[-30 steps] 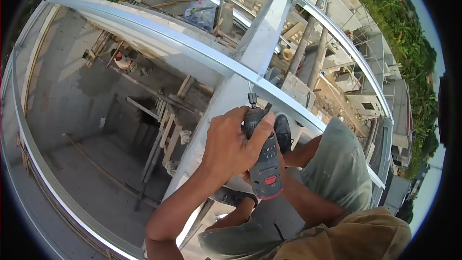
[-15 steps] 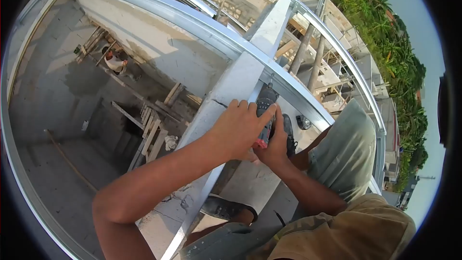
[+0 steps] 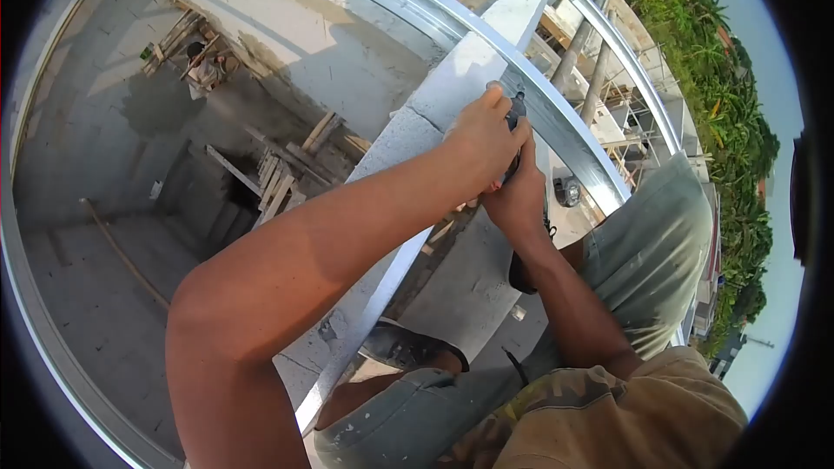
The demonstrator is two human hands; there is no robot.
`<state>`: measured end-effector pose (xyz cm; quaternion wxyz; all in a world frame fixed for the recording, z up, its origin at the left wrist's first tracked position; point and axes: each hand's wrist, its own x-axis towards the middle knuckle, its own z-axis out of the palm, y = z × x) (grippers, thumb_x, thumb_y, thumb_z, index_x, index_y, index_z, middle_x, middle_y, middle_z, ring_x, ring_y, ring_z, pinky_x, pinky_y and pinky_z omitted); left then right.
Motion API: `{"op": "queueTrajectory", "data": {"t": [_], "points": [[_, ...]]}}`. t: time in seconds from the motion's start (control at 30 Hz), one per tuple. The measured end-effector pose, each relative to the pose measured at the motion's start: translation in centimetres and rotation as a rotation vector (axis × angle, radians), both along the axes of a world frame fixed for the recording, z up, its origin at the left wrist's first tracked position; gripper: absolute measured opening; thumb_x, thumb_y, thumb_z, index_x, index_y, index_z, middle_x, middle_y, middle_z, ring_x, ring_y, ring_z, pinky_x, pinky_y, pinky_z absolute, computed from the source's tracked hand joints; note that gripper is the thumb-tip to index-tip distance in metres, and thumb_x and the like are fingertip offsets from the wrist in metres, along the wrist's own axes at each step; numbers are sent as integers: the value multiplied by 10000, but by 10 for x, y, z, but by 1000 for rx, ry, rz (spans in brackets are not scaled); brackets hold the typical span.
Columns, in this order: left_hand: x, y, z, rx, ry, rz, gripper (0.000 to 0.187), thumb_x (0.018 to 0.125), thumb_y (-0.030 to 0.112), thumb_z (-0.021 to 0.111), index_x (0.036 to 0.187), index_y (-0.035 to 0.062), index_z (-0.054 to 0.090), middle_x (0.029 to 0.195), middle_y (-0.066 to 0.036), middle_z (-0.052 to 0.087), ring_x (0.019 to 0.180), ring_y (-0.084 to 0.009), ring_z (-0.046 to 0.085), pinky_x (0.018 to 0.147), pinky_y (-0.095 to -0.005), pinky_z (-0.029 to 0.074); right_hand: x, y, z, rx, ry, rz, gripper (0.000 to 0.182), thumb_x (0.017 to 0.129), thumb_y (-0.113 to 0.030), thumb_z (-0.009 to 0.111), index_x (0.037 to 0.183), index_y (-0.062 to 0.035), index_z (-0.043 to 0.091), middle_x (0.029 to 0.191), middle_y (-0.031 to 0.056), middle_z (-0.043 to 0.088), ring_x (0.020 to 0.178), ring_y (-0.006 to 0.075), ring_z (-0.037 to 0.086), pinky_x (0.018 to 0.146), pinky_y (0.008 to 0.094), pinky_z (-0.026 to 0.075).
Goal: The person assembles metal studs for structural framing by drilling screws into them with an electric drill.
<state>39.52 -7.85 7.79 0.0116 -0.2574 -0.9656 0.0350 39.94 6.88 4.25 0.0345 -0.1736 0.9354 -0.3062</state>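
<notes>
Both my hands are wrapped round a dark power drill [image 3: 518,108] with a bit of red at its rear. My left hand [image 3: 480,141] lies closed over its top and side, covering much of the body. Lower down, my right hand [image 3: 519,200] is closed round the drill's grip. The front of the drill is against or very near a silver metal channel [image 3: 556,108], which crosses a concrete beam [image 3: 460,78]. The drill's tip is hard to make out.
A round dark and silver object [image 3: 567,192] lies beyond my right hand. Left of the beam is a deep drop to a lower floor with stacked planks [image 3: 276,178] and a crouching person [image 3: 207,69]. Another metal strip [image 3: 373,317] runs past my shoe [image 3: 413,346].
My hands and the drill have moved up and right in view, closer to the metal channel. The view has shifted a little. The person below has changed posture.
</notes>
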Motion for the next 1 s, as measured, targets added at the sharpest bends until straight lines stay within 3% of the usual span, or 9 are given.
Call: {"op": "queueTrajectory", "data": {"t": [0.07,0.2,0.27,0.6,0.7,0.77,0.83,0.97,1.0], "points": [[-10,-7,2,37,-177,-29,1072,611,543,858,1406,-4,391,1091,-119,693,1224,-278,503,1081,-403,254,-1,0,0,68,-19,-7,1009,708,-140,829,1490,31,215,1107,300,644,1026,447,639,831,462,527],[-13,-9,13,19,-235,-41,1103,592,499,883,1425,-3,360,1078,-119,698,1207,-283,518,1081,-398,250,-7,-2,4,46,-13,-9,994,707,-138,827,1489,15,232,1096,303,646,1010,454,642,818,467,531],[-16,-7,9,34,-251,-23,1143,537,493,914,1432,28,376,1161,-108,689,1256,-270,496,1110,-381,159,-9,-2,3,67,-44,-30,991,706,-137,828,1488,10,239,1089,303,649,1005,456,643,814,467,532],[-16,-8,-4,93,-231,0,1138,523,482,918,1423,24,394,1149,-111,691,1235,-271,514,1117,-387,166,-14,0,-6,64,14,-2,996,696,-143,837,1489,-16,248,1028,288,669,953,441,668,770,436,545],[-16,-6,-6,122,-201,-9,1017,590,432,897,1397,28,430,1130,-109,695,1222,-275,525,1120,-393,164,-13,2,-6,54,13,9,967,699,-133,835,1475,-19,267,1027,288,670,954,447,665,770,440,545],[-20,-6,-9,123,-177,-11,1055,616,421,884,1428,-1,359,1002,-110,713,1163,-286,550,1079,-409,247,-17,2,-10,38,47,36,945,695,-117,830,1469,-49,293,989,278,682,931,434,679,761,423,547],[-18,-10,-6,135,-179,-9,1023,627,400,879,1420,2,371,970,-101,716,1152,-280,556,1065,-407,258,-17,3,-17,17,167,59,932,701,-111,828,1462,-53,294,993,281,681,935,442,676,762,429,545],[-17,-11,-9,164,-148,-20,966,638,370,874,1402,6,407,892,-70,715,1113,-257,569,1017,-398,289,-14,1,-8,59,86,23,931,708,-112,826,1464,-56,286,1000,286,679,936,445,675,766,438,544],[-16,-10,-10,167,-156,-25,966,638,370,874,1402,6,407,892,-70,715,1113,-257,569,1017,-398,289,-13,-2,1,54,-27,-8,961,706,-105,827,1477,-44,257,1084,292,652,997,452,650,820,453,526]]}}
